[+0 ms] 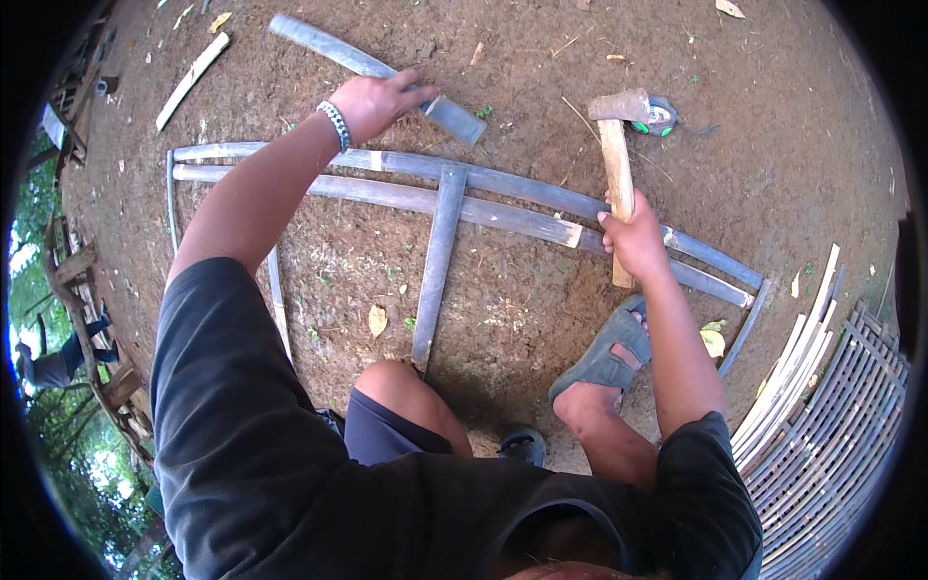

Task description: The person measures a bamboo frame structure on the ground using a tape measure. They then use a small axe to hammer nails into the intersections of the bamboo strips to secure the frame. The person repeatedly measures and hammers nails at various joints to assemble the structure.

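Lying slantwise on the dirt beyond the bamboo frame (464, 193), a grey slat (338, 53) is being clasped by the left hand (377, 101); a wooden mallet (617, 164), handle upright, is being gripped by the right hand (633, 237).

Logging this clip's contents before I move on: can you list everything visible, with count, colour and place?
Grey bamboo slat frame: one, grey, flat on the dirt, centre.
Loose grey bamboo slat: one, top centre, under the left hand.
Wooden-handled hammer: one, tan, upper right.
Tape measure with green spots: one, beside the hammer head.
Woven bamboo panel: one, grey, lower right.
Pale split strips: several, beside the panel.
Grey sandal: one, centre right.
Left hand: gripping the slat.
Right hand: gripping the hammer handle.
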